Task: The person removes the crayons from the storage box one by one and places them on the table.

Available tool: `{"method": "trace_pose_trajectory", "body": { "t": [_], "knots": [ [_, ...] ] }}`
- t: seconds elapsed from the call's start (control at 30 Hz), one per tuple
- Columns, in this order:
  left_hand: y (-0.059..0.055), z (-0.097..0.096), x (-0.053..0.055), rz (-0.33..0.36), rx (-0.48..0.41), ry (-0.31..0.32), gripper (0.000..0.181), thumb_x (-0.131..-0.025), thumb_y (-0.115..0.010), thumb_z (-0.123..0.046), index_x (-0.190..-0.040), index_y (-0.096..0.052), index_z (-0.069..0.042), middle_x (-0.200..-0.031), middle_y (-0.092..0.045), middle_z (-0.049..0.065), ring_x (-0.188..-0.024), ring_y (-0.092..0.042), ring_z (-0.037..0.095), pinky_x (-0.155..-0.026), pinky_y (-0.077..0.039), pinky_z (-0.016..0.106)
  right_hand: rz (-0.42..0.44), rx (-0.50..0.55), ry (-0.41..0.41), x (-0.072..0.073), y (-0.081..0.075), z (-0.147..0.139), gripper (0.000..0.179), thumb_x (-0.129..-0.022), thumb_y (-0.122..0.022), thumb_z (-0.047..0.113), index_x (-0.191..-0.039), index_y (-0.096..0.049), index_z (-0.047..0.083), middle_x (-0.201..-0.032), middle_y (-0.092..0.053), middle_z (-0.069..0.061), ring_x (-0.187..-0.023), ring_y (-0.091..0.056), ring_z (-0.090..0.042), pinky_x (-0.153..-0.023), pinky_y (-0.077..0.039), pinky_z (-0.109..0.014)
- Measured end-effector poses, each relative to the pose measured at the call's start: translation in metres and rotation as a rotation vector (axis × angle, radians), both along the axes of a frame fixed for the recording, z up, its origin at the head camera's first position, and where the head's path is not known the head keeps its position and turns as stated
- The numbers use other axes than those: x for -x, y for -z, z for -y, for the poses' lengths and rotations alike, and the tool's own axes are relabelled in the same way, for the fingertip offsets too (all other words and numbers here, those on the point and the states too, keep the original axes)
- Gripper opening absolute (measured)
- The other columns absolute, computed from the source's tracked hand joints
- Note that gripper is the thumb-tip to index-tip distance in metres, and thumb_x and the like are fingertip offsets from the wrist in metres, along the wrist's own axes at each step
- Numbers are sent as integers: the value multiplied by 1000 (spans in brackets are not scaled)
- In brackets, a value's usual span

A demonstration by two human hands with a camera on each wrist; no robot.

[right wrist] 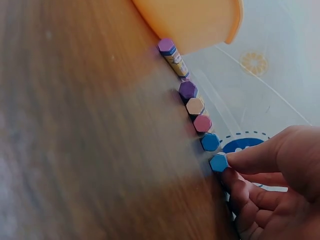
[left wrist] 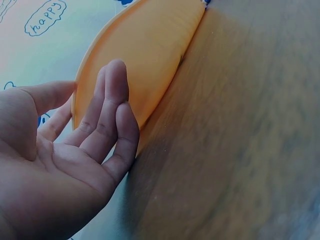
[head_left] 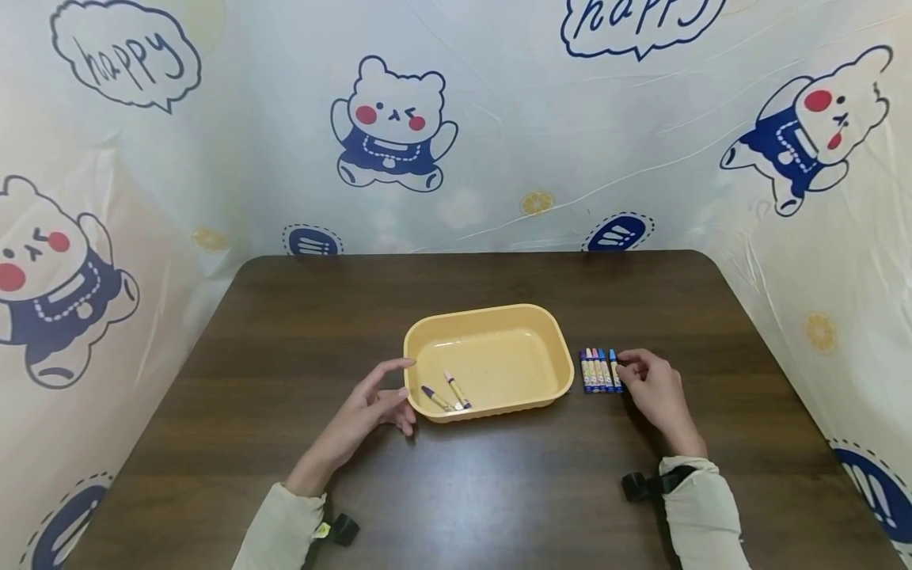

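Note:
My left hand [head_left: 366,408] holds the left end of the yellow plastic tray [head_left: 492,310], with thumb and index finger on its rim. In the left wrist view, the other fingers [left wrist: 117,82] bend loosely in front of the outer wall. Two paper-wrapped crayons, one dark-tipped [head_left: 436,398] and one pink-tipped [head_left: 457,390], lie in the tray's near left corner. To the right of the tray, my right hand [head_left: 655,392] pinches a blue crayon [right wrist: 218,162] between thumb and fingers. It is at the right end of a row of crayons [head_left: 593,370].
In the right wrist view the row shows hexagonal ends, among them a purple crayon [right wrist: 188,90], a peach one [right wrist: 195,106] and a pink one [right wrist: 202,123]. Everything lies on a dark brown wooden table [head_left: 321,309]. A printed plastic sheet [head_left: 499,119] surrounds the table's far and side edges.

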State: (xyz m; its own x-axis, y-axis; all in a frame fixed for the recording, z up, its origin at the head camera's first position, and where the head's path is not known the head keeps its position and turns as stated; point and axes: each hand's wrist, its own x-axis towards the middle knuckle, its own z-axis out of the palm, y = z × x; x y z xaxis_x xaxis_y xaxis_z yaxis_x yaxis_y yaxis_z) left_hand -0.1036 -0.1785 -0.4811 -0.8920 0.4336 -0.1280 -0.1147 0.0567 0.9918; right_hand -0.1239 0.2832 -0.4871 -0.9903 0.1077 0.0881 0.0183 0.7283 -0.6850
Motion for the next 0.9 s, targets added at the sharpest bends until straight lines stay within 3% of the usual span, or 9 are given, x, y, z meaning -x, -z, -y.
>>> {"method": "trace_pose_trajectory", "body": {
  "t": [0.3, 0.67, 0.8, 0.9],
  "knots": [
    [-3, 2, 0, 17, -23, -47, 50, -104, -54, -29, -148, -39, -10, -91, -64, 23, -77, -68, 36, -77, -59, 48, -20, -15, -28, 0, 0, 4, 19, -97, -64, 11, -110, -69, -2, -88, -65, -12, -77, -56, -22, -65, -45, -32],
    [-6, 2, 0, -23, -36, -79, 50, -98, -64, -16, -143, -42, -5, -94, -66, 31, -73, -69, 32, -77, -60, 43, -41, -16, -51, 5, 3, 19, 17, -97, -64, 10, -109, -69, 1, -87, -64, -10, -75, -55, -22, -64, -46, -33],
    [-8, 3, -1, -57, -37, -113, 48, -98, -64, -12, -140, -45, -2, -90, -66, 25, -70, -68, 29, -76, -60, 43, -29, -7, -69, 5, 3, 23, 19, -98, -63, 12, -111, -69, 1, -88, -65, -10, -74, -55, -21, -64, -46, -32],
    [-8, 4, -1, -107, -28, -175, 44, -97, -64, -6, -136, -48, 4, -84, -66, 17, -66, -66, 26, -72, -60, 41, -24, -6, -64, 4, 3, 24, 19, -98, -63, 14, -111, -69, 1, -88, -65, -10, -74, -55, -21, -63, -46, -32]
  ]
}}
